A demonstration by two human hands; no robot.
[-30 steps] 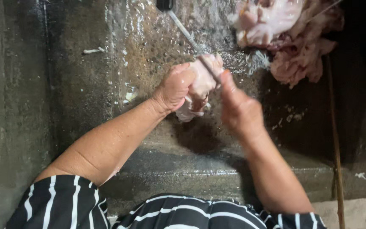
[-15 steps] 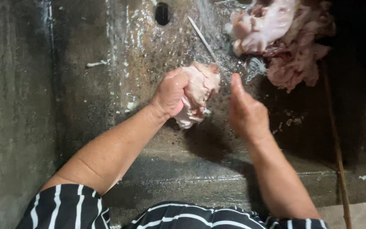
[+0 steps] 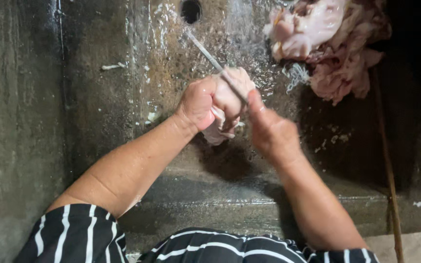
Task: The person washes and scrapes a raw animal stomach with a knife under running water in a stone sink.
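The left hand (image 3: 200, 102) has its fingers clamped on a pale raw meat piece (image 3: 227, 104) under a thin water stream (image 3: 210, 56), the right hand (image 3: 271, 134) rubbing it with fingers together, while a heap of raw meat (image 3: 327, 44) waits in the concrete sink (image 3: 123, 97).

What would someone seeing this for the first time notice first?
At centre, the left hand grips a pale piece of raw meat under a thin stream of water, with the right hand against it. A pink heap of more raw meat lies at upper right. All this sits in a wet, stained concrete sink with a dark drain hole at the top.
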